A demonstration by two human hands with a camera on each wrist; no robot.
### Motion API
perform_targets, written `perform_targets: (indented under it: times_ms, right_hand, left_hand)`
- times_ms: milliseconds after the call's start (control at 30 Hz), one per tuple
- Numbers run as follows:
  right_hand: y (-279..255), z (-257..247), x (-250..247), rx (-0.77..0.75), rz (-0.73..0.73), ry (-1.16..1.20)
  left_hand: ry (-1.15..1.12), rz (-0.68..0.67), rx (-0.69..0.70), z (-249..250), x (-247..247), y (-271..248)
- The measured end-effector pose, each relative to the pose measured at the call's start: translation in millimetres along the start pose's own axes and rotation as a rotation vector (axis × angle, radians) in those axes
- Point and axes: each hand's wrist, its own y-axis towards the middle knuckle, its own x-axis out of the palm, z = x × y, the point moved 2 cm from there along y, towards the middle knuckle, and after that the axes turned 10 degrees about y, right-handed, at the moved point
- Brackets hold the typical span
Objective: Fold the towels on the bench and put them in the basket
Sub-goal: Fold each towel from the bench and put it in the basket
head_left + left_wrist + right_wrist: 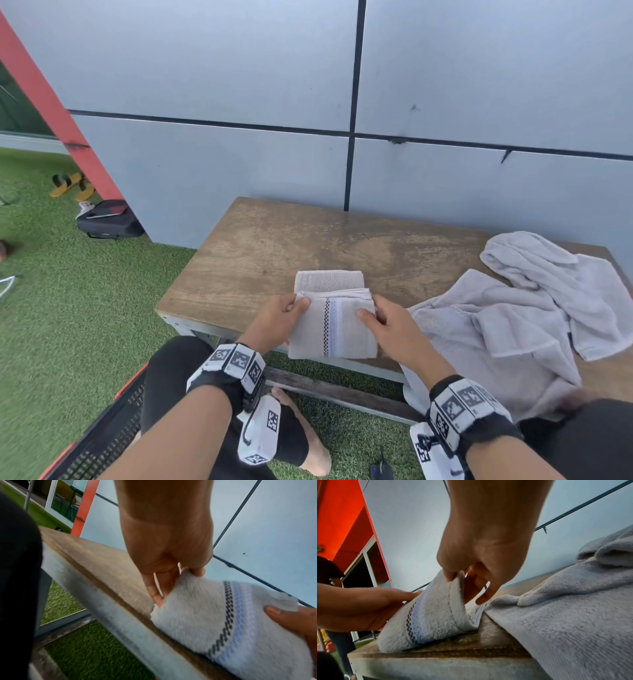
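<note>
Folding is the step in hand. Nearest the person, both wrists carry marker bands, and just below the left wrist the black mesh basket (113,431) with an orange rim sits on the grass, cut off by the picture's edge so its inside cannot be read.

Ahead of the wrists, the left hand (277,320) pinches the left corner of the beige striped towel (334,325), thumb on top and fingers curled beneath; the right hand (390,325) pinches the opposite corner in the same way, its lower fingers loose. Between the hands the towel arches up, its lifted edge coming over a lower layer that lies flat on the wooden bench (274,246) just beyond the fingertips (this looks like the last fold of this piece).

Judging by that, the next move calls for laying the raised edge down square with the layer under it, then carrying the packet down and to the left into the basket.

Touching the right hand's far side, the crumpled grey towel (513,325) sprawls over the bench and hangs over its near edge, not yet folded. Whether it is one towel or two tangled together is hard to tell.
</note>
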Motion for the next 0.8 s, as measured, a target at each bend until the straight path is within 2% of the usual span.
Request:
perform_targets:
  times_ms: [100, 267, 433, 567, 800]
  right_hand:
    - [2.0, -3.3, 4.7, 0.012, -0.003, -0.033]
    - [25.8, -19.0, 7.9, 0.124, -0.018, 0.012]
    - [64.1, -13.4, 6.2, 0.121, 0.087, -0.113]
    - [77.2, 4.1, 11.9, 0.225, 0.165, -0.162]
    - [78.9, 12.0, 22.6, 0.293, 0.252, -0.142]
  left_hand:
    - [-0.032, 0.028, -0.045, -4.7, 2.2, -2.0]
    - [-0.011, 0.199, -0.019, 10.3, -6.7, 17.7]
    - [-0.048, 0.118, -0.075, 14.5, -7.1, 46.3]
    - [0.120, 0.132, -0.131, -3.3, 1.6, 67.3]
    - [0.378, 0.241, -0.154, -14.5, 18.3, 82.0]
